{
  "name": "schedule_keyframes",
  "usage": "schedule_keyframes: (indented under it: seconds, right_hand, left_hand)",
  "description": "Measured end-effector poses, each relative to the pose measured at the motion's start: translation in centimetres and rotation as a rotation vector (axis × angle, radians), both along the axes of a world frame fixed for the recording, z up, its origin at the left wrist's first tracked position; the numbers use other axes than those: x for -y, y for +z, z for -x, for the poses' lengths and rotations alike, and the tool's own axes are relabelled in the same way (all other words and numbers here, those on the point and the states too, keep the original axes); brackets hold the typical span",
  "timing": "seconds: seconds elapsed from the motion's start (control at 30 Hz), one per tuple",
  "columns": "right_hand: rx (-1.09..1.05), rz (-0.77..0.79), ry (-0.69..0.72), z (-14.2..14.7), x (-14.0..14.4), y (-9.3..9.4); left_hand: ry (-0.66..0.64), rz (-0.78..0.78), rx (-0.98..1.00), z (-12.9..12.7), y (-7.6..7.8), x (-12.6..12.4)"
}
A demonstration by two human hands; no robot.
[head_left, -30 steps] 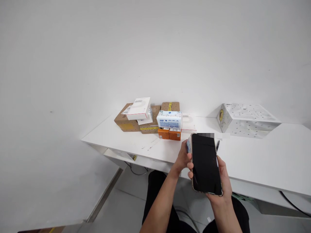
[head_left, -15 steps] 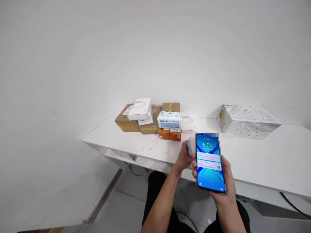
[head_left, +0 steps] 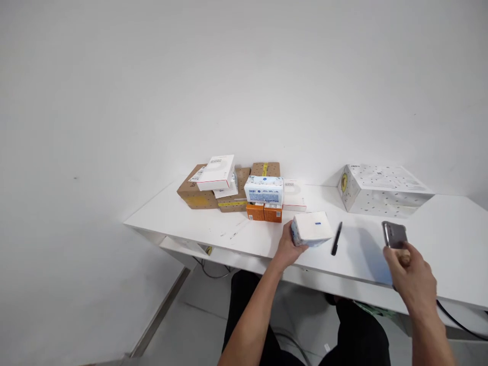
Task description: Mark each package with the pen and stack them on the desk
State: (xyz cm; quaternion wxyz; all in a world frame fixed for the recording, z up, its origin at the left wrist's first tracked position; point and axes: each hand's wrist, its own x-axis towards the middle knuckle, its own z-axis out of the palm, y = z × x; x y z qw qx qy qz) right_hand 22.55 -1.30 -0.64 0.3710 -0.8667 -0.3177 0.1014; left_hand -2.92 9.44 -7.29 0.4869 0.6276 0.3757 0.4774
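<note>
My left hand [head_left: 288, 247] is wrapped round the near left side of a white and blue tissue pack [head_left: 313, 227], close to the desk's front edge. My right hand [head_left: 415, 274] grips a smartphone [head_left: 396, 234] by its lower part, over the desk's right side. The phone's grey back and camera strip show, and its screen faces away from me. Between the two hands a black pen [head_left: 337, 239] lies on the desk. A similar tissue pack [head_left: 264, 190] rests on two orange boxes [head_left: 264, 212] to the left of my left hand.
Brown cardboard boxes [head_left: 198, 199] stand at the desk's back left, with a flat white box [head_left: 216, 172] on top. Another white box [head_left: 295, 195] lies beside the orange ones. A large spotted carton [head_left: 392, 202] stands against the wall. The white desk [head_left: 206, 226] has an open shelf underneath.
My right hand has carried the phone right and turned its screen away. The tissue pack in my left hand and the pen, both formerly hidden behind the phone, now show.
</note>
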Motion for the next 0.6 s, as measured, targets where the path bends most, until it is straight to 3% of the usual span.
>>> schedule_keyframes:
  seconds: [0.1, 0.23, 0.43, 0.6]
  right_hand:
    - [0.247, 0.237, 0.041, -1.9, -0.6, -1.8]
    - [0.351, 0.341, 0.114, -3.4, -1.4, -3.5]
    - [0.431, 0.164, 0.107, -4.5, -1.7, -5.5]
    - [0.527, 0.010, 0.127, -3.7, -1.2, -5.0]
  left_hand:
    - [0.001, -0.023, 0.023, -0.3, 0.1, 0.0]
    - [0.053, -0.064, -0.016, -0.7, 1.1, 0.2]
    - [0.255, -0.267, -0.348, -1.9, 5.1, -0.5]
    - [0.487, -0.429, -0.731, -3.9, 9.9, -4.5]
